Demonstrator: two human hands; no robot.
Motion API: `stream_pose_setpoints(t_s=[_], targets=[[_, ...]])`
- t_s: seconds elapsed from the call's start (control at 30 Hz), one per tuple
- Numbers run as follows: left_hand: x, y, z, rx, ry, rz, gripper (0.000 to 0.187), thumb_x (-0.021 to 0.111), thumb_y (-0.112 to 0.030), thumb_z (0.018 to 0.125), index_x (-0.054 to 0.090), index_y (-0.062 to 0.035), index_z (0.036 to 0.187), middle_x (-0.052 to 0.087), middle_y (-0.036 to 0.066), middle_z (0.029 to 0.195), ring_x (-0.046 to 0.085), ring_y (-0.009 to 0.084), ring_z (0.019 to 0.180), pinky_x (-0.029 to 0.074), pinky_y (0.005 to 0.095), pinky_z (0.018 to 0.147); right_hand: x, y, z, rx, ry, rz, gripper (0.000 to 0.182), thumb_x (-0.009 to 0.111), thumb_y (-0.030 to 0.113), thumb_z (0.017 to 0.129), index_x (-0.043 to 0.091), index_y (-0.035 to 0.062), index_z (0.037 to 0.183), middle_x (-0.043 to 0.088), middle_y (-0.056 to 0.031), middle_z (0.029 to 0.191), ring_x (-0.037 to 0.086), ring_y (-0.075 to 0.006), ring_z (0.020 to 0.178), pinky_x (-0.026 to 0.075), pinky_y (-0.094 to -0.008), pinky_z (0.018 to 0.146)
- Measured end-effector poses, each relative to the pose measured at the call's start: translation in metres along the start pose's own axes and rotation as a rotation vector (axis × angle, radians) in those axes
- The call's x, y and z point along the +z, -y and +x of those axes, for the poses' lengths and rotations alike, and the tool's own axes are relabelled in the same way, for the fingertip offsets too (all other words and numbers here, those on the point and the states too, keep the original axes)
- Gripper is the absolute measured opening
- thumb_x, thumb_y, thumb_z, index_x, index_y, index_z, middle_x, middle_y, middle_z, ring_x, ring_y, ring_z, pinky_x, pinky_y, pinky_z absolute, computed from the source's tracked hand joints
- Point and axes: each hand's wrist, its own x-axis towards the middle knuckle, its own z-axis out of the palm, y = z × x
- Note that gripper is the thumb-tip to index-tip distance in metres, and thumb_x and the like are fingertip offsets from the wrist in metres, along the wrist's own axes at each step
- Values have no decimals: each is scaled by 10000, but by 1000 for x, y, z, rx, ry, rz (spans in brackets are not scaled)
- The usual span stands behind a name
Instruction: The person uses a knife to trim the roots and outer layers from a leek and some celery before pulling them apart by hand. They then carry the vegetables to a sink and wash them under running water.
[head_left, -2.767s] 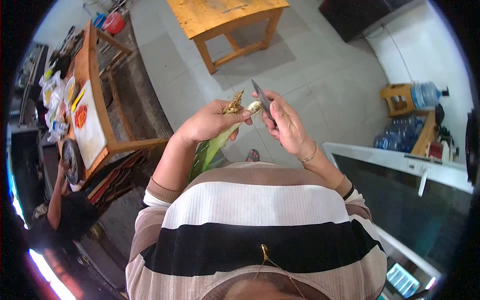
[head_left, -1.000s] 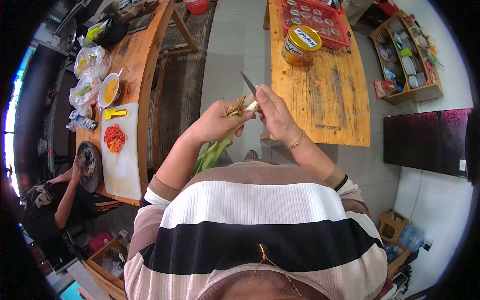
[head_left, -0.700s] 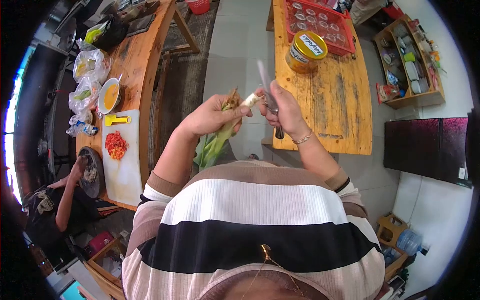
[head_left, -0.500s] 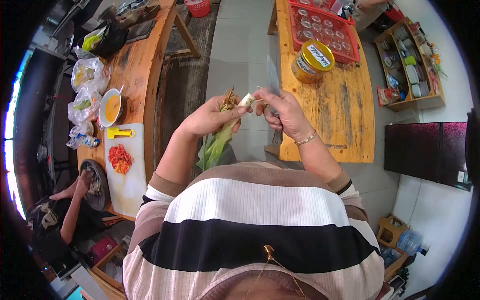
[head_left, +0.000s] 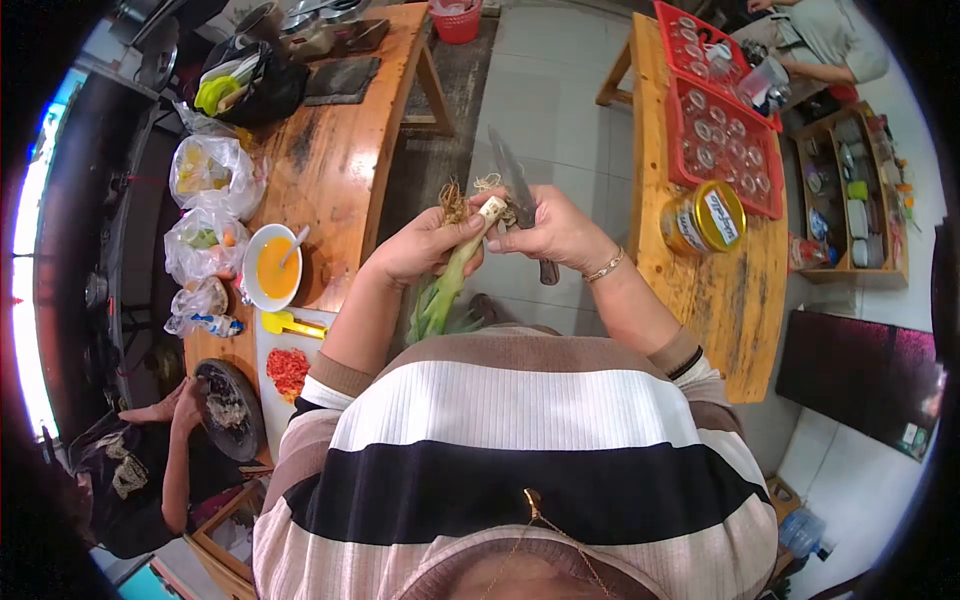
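My left hand (head_left: 422, 246) is wrapped round a leek (head_left: 440, 295), its white root end up between thumb and fingers and its green leaves hanging toward my belly. Stringy brown roots (head_left: 453, 203) stick up beside the fingers. In my right hand (head_left: 562, 232) is a knife (head_left: 512, 172), the blade pointing up and away from me and the handle end showing below the palm. My right thumb and fingertips are right at the leek's white end, where bits of root show by the blade. Both hands are over the floor gap between two wooden tables.
The left table (head_left: 335, 160) holds a bowl of orange liquid (head_left: 270, 275), a yellow tool (head_left: 292, 324), chopped red pieces (head_left: 288, 372) and plastic bags (head_left: 215, 175). Another person's hand (head_left: 190, 405) is at a dark mortar (head_left: 235, 430). The right table carries a gold-lidded jar (head_left: 705, 220) and red crates (head_left: 720, 150) of glasses.
The view has swung, so both tables shift in frame. My right hand has turned, tilting the knife blade leftward closer to the leek's root end. My left hand keeps its hold.
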Motion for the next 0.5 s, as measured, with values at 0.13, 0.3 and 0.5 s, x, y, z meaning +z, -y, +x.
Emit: stream_pose_setpoints(t_s=[0.13, 0.3, 0.5], targets=[[-24, -12, -2, -28, -60, 35, 368, 453, -393, 927, 601, -58, 893, 536, -12, 583, 386, 23, 450, 255, 180, 407, -2, 10, 39, 23, 12, 17, 237, 688, 63, 748, 626, 49, 976, 598, -5, 684, 470, -29, 520, 356, -179, 442], [-52, -27, 4, -13, -71, -7, 361, 473, -386, 919, 604, -52, 880, 537, -15, 585, 393, 25, 455, 256, 185, 408, -13, 24, 82, 32, 73, -60, 104, 670, 67, 764, 606, -5, 803, 618, -40, 688, 533, -73, 504, 411, -208, 442], [-86, -36, 29, 36, -119, 0, 362, 464, -370, 927, 598, -40, 994, 547, -17, 601, 386, 22, 456, 250, 184, 407, -39, 42, 128, 59, 116, -31, 98, 646, 86, 794, 600, -1, 783, 605, -39, 641, 523, -68, 466, 373, -197, 403]])
